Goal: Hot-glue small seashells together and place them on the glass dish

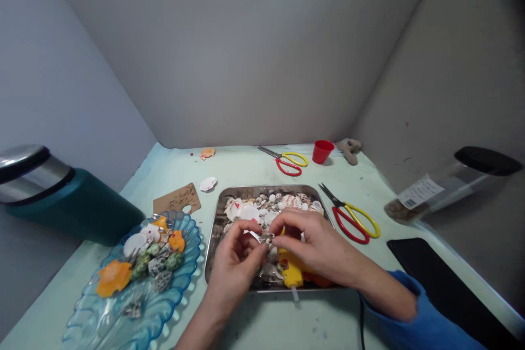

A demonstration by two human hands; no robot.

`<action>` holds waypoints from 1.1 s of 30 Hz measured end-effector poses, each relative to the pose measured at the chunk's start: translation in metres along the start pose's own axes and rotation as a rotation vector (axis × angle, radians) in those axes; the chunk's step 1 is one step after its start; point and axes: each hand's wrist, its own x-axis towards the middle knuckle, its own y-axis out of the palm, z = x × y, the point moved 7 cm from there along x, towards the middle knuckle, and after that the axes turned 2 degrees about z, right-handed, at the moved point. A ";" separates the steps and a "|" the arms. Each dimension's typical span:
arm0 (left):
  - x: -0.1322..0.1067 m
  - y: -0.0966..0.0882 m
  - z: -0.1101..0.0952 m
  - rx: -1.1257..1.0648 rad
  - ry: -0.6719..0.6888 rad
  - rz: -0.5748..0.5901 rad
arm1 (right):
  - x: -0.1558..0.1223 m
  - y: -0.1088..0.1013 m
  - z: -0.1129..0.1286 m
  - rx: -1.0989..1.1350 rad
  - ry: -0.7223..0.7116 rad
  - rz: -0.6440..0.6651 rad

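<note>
My left hand [238,251] is closed in a pinch over a metal tray [211,235] heaped with seashells [250,210]. Opposite it, my right hand [307,238] also pinches, its fingertips almost meeting those of the left. Something small and whitish shows between the fingertips, too small to name. Beneath my right hand lies a yellow glue gun [292,270] across the tray's near side, a translucent glue stick [295,294] poking out over the rim. My right hand and wrist hide part of the gun.
At left, a scalloped blue dish [192,262] holds coloured shells and mottled pieces near a teal bottle [82,202]. A brown card [176,199] lies behind. Two pairs of scissors [353,221], a red cup [322,151], a clear jar [443,186] and a black slab [447,290] stand or lie rightward.
</note>
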 end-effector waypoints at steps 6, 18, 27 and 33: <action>-0.001 0.000 -0.003 -0.009 0.015 0.003 | -0.002 -0.002 0.004 -0.026 -0.050 -0.006; 0.001 0.003 -0.011 -0.098 0.049 0.038 | -0.002 -0.005 0.010 -0.014 -0.114 -0.023; 0.001 0.000 -0.006 -0.111 -0.019 0.008 | -0.002 -0.002 0.008 -0.023 -0.098 0.020; 0.000 0.004 0.000 -0.102 -0.080 0.063 | -0.002 -0.002 0.007 0.010 -0.054 0.018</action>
